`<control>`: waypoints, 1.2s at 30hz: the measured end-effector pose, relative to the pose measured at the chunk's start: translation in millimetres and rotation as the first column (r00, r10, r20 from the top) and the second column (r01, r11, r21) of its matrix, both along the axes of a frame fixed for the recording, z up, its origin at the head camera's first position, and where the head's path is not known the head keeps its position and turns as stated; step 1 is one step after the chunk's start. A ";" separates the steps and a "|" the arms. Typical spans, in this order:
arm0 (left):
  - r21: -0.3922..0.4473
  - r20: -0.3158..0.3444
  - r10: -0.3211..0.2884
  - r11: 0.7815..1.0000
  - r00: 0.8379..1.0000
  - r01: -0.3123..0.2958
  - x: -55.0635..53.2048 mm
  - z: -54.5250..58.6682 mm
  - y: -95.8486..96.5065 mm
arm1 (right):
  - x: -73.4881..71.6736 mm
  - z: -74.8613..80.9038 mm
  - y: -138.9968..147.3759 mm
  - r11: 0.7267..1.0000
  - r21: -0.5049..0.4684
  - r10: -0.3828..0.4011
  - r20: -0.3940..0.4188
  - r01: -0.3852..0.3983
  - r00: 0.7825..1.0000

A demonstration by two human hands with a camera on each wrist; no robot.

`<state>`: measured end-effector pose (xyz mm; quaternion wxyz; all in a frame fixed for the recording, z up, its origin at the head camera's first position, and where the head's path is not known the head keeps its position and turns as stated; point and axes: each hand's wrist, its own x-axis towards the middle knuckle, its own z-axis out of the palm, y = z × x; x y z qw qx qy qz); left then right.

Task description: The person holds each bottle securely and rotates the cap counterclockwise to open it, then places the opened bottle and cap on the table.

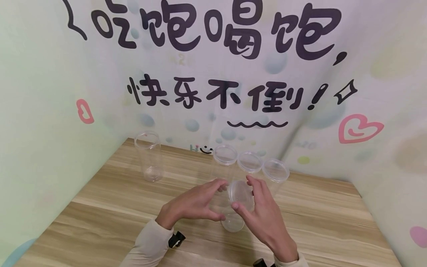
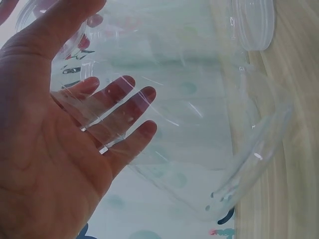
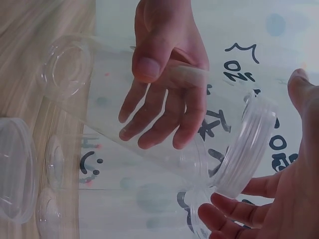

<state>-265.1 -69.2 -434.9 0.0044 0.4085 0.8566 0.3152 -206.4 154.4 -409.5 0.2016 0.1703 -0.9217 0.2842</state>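
Observation:
A clear plastic jar (image 3: 124, 119) leans between the two hands, its base (image 1: 232, 224) low over the tabletop. Around its body is my left hand (image 1: 195, 202), thumb on the near side; the fingers (image 2: 124, 102) show through the clear wall. A round clear lid (image 1: 241, 195) sits at the jar's upper end. My right hand (image 1: 267, 217) holds this lid at its edge, thumb overlapping the rim and fingertips (image 3: 219, 204) at the far side. In the right wrist view, another clear lid (image 3: 17, 169) appears low by the wood; my right hand hides that spot in the head view.
Three clear jars with round tops (image 1: 225, 155) stand in a row behind the hands, close to the printed back wall (image 1: 200, 126). Another tall clear jar (image 1: 149, 157) stands at the back left of the wooden table (image 1: 110, 207). Side walls border the table.

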 end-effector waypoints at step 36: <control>0.004 0.014 -0.007 1.000 1.000 0.007 0.2 -1.1 0.5 | 2.7 3.6 -7.2 0.999 -0.035 -0.031 -0.010 0.030 0.999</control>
